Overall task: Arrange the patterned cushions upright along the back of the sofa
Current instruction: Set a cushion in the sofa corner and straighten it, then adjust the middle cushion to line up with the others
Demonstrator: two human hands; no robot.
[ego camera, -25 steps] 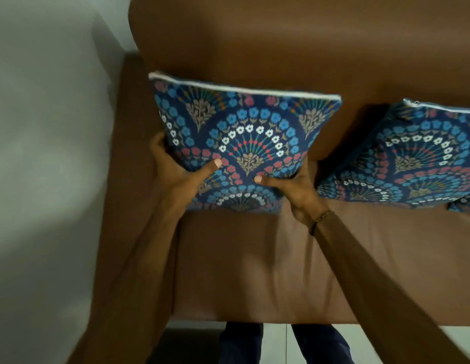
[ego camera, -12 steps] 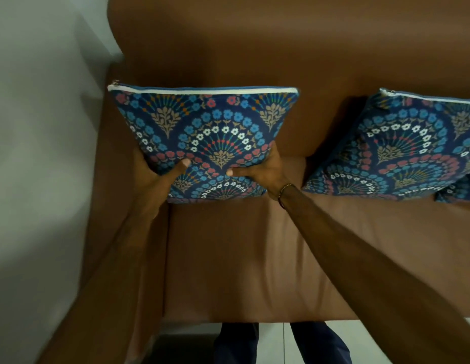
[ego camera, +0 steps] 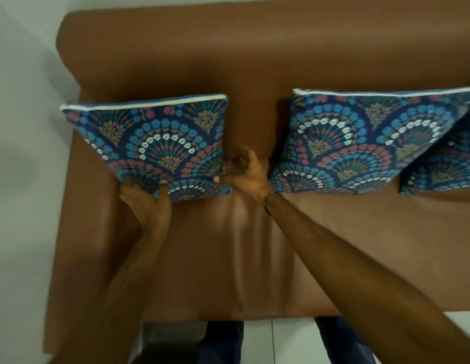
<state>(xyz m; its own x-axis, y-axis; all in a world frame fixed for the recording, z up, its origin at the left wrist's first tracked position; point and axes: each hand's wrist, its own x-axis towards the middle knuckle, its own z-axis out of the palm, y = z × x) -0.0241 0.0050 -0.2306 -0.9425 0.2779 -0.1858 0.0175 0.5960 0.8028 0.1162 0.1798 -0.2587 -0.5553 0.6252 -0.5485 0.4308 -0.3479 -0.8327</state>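
Observation:
Three blue patterned cushions stand against the brown sofa's backrest (ego camera: 255,53). The left cushion (ego camera: 155,145) is upright near the sofa's left end, white zip edge on top. My left hand (ego camera: 147,206) grips its lower left corner, thumb on the front. My right hand (ego camera: 245,174) is at its lower right edge with the thumb tip on the fabric. The fingers are blurred in the gap between cushions, so its grip is unclear. The middle cushion (ego camera: 357,143) leans on the backrest. A third cushion (ego camera: 444,166) overlaps it at the right edge.
The sofa seat (ego camera: 255,258) is bare brown leather in front of the cushions. A pale wall (ego camera: 21,153) runs close along the sofa's left side. My legs in dark trousers (ego camera: 220,342) stand on white floor tiles at the seat's front edge.
The left cushion has settled down and back against the backrest. My right hand slid from its front to its right edge. The view shifted, showing more of the other cushions.

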